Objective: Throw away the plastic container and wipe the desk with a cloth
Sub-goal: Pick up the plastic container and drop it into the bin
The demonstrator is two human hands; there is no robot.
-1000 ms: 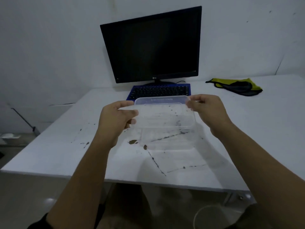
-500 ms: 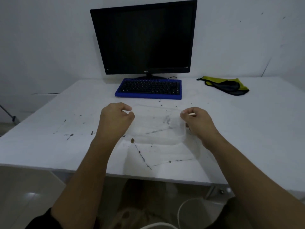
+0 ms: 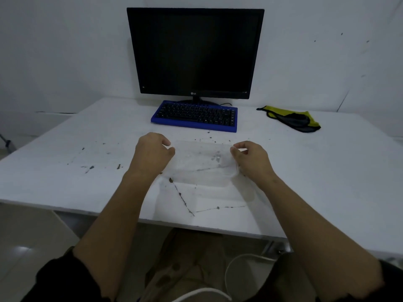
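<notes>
Head view: both hands were at the middle of the white desk, one at each short end of the clear plastic container. The left hand had its fingers curled in over the container's left edge and gripped it. The right hand pinched the right edge between its thumb and bent fingers. The container lay level between the hands, long side across, in front of the keyboard and apart from it. A pale shadow fell on the desk just nearer the person. Whether the base touched the desk could not be told. The container was see-through, with grey smears on it.

Dark specks and thin dark streaks marked the desk around and under the container, and more to the left. A black monitor, screen dark, stood behind the keyboard against the wall. A yellow and black cloth lay crumpled at the far right of the desk, well apart from the hands.
</notes>
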